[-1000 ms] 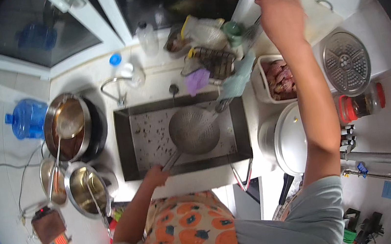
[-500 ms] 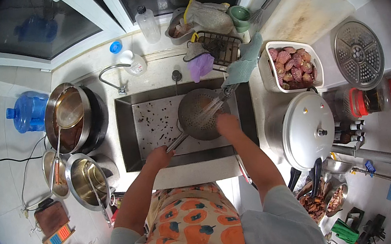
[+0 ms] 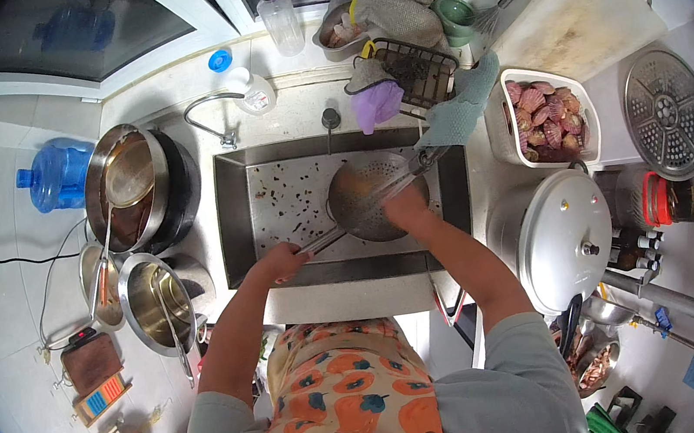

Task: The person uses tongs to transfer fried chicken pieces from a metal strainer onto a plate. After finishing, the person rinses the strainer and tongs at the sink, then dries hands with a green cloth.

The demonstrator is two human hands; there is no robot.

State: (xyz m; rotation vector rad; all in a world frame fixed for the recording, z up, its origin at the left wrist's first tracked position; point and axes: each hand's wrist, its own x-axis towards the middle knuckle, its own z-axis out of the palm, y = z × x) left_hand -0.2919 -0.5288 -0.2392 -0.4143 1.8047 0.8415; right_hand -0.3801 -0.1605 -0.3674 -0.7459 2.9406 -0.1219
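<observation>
My left hand (image 3: 281, 263), closed, grips the handle (image 3: 321, 242) of a round metal strainer (image 3: 353, 216), a bowl pierced with small holes. The strainer is tilted inside the steel sink (image 3: 235, 231). My right hand (image 3: 406, 209) is at the strainer's right side, its fingers curled; what they hold, if anything, is hidden. A pale streaked stream (image 3: 395, 184), which looks like water, runs into the strainer from a metal spout (image 3: 428, 156) beside a blue-green cloth (image 3: 462, 105). Dark scraps (image 3: 282, 205) lie scattered over the sink floor.
Right of the sink stand a white bin of scallops (image 3: 547, 122) and a large lidded pot (image 3: 565, 240). To the left are a deep pan with a sieve (image 3: 130, 182) and a steel bowl (image 3: 147, 330). A thin curved tap (image 3: 211, 116) and wire rack (image 3: 407, 73) are behind.
The view has shifted, so the surroundings appear further right. My left hand still grips the strainer, and my right hand stays at its right side. The strainer's tilt looks slightly different.
</observation>
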